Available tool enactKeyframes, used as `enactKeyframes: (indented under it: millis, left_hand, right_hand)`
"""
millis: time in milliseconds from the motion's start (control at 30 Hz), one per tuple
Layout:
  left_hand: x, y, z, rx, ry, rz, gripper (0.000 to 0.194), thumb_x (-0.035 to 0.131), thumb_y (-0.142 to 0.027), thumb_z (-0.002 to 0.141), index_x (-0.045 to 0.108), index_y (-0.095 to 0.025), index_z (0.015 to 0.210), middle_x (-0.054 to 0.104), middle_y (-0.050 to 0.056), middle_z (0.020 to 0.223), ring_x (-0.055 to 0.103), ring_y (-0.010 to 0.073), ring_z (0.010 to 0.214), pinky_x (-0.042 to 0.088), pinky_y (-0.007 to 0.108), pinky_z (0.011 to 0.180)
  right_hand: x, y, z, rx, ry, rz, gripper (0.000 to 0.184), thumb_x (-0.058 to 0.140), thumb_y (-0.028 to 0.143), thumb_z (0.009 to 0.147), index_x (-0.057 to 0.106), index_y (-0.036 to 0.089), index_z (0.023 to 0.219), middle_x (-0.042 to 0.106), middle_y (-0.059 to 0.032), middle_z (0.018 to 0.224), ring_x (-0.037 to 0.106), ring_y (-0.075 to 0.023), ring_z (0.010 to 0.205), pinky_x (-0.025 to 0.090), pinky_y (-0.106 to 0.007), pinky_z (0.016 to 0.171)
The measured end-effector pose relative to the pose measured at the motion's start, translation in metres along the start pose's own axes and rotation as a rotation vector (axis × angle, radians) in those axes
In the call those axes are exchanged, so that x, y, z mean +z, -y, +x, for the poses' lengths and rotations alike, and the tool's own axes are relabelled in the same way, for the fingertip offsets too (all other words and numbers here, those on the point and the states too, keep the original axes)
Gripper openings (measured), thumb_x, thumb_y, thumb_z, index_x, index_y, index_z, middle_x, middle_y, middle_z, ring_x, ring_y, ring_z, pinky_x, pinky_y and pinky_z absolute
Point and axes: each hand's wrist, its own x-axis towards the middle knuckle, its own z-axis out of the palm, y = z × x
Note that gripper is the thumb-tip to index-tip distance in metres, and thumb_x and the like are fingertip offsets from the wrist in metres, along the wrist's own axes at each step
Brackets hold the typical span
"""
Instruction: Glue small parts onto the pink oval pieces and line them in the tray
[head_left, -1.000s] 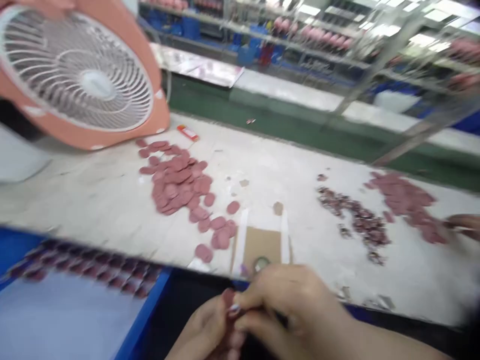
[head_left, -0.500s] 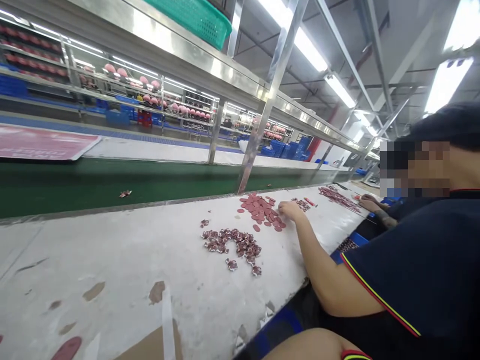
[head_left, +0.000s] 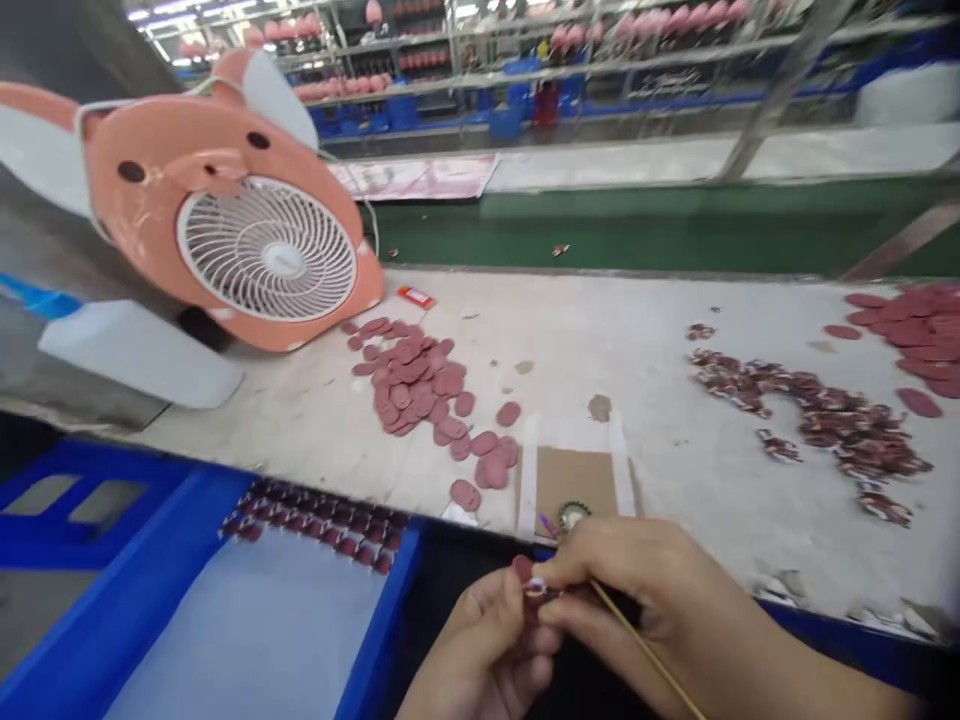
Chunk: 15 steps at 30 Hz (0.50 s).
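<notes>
My left hand [head_left: 491,635] pinches a small dark-red oval piece [head_left: 523,570] with a white detail, above the table's front edge. My right hand [head_left: 660,590] meets it, fingertips at the same piece, and grips a thin yellowish stick [head_left: 649,650] slanting down to the right. A purple tip in line with the stick shows beyond the fingers. Just behind them, a jagged-rimmed bottle cap [head_left: 574,513] with pale contents sits on taped-down cardboard [head_left: 574,470]. Loose red ovals [head_left: 412,385] are heaped to the left. Brown-and-white small pieces [head_left: 825,410] lie in a cluster on the right.
An orange animal-faced fan [head_left: 247,210] stands at back left beside a white bottle [head_left: 142,350]. Below the edge, a blue crate [head_left: 375,630] holds rows of dark-red pieces on a pale sheet. More red ovals [head_left: 926,330] lie far right. A green belt [head_left: 660,230] runs behind.
The view has swung left and down, from the neighbouring person to my own work spot. Both my hands, the fan and the blue crate have come into view.
</notes>
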Motion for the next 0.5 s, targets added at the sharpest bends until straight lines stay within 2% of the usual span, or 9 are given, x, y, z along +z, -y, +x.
enactKeyframes:
  millis: [67,200,500]
  left_hand:
    - [0.003,0.001,-0.001,-0.014,-0.005,-0.044,0.034,0.095,-0.035,0.048,0.078,-0.013,0.067,0.071,-0.002,0.054,0.064,0.0037,0.048,0.053,0.010,0.050]
    - [0.000,0.006,0.005,-0.014,0.053,-0.072,0.028,0.094,-0.031,0.055,0.077,-0.013,0.067,0.073,0.000,0.055,0.065,0.0045,0.048,0.055,0.010,0.050]
    - [-0.010,0.012,0.014,0.036,0.156,-0.059,0.027,0.090,-0.036,0.066,0.079,-0.012,0.074,0.073,0.000,0.059,0.064,0.0039,0.051,0.052,0.009,0.051]
  right_hand:
    - [-0.004,-0.002,-0.001,0.006,0.013,0.016,0.015,0.065,0.006,0.089,0.067,0.020,0.091,0.068,0.0060,0.080,0.061,-0.0069,0.070,0.044,-0.014,0.067]
    - [-0.010,-0.002,-0.002,0.020,0.019,0.001,0.013,0.065,0.007,0.091,0.066,0.020,0.092,0.068,0.0058,0.081,0.062,-0.0070,0.072,0.045,-0.013,0.067]
    - [-0.010,-0.001,-0.004,-0.019,0.017,-0.034,0.010,0.059,0.011,0.096,0.064,0.019,0.096,0.067,0.0025,0.080,0.063,-0.0099,0.071,0.050,-0.018,0.067]
